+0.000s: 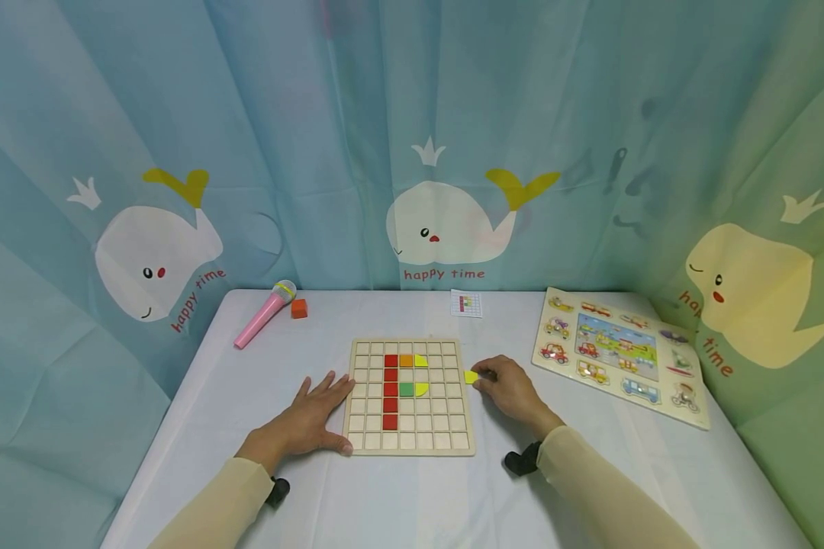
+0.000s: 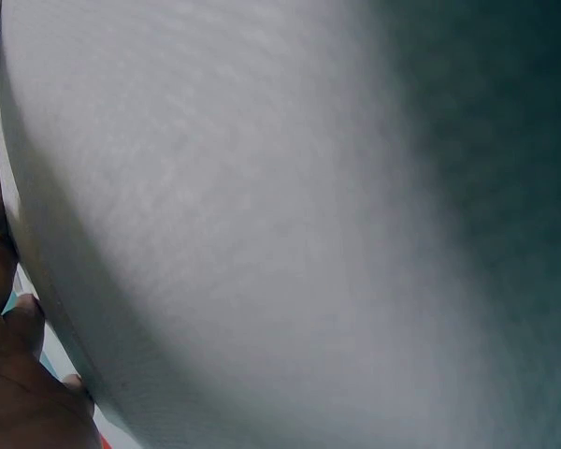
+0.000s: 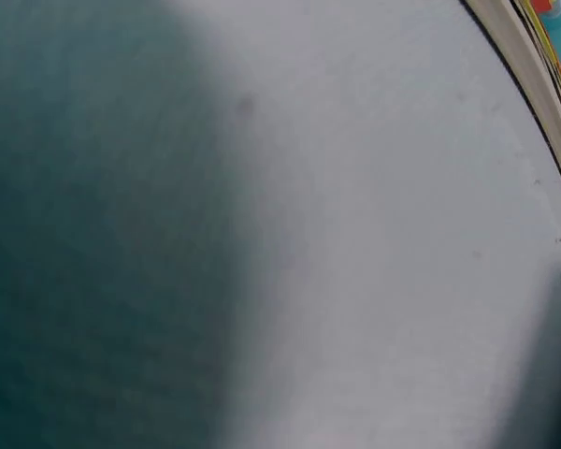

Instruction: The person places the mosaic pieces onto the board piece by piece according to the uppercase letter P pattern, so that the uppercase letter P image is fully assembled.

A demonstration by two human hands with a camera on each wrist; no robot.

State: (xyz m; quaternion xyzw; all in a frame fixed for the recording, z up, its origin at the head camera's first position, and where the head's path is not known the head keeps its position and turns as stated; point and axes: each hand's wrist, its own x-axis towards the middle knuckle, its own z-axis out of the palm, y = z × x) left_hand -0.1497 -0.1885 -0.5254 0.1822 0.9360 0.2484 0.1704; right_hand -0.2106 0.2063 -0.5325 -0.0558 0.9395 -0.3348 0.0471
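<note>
A square wooden grid board (image 1: pixel 409 451) lies flat on the table. Red square tiles (image 1: pixel 391 389) run down one of its columns. Beside them sit an orange tile (image 1: pixel 406 361), a green tile (image 1: pixel 406 390) and two yellow tiles with a rounded corner. My left hand (image 1: pixel 304 422) rests at the board's left edge, fingers spread and thumb near the lower corner. Just off the right edge, my right hand (image 1: pixel 511 389) pinches a yellow tile (image 1: pixel 471 377) between thumb and fingers. The left wrist view catches only part of the left hand (image 2: pixel 28 393); no right hand is discernible in the right wrist view.
At the back of the table (image 1: pixel 357 503) lies a small printed pattern card (image 1: pixel 466 303). A pink toy microphone (image 1: pixel 264 316) and an orange cube (image 1: pixel 298 308) are at the back left. On the right lies a wooden vehicle puzzle (image 1: pixel 618 354). Whale-print curtains (image 1: pixel 343 152) enclose the table.
</note>
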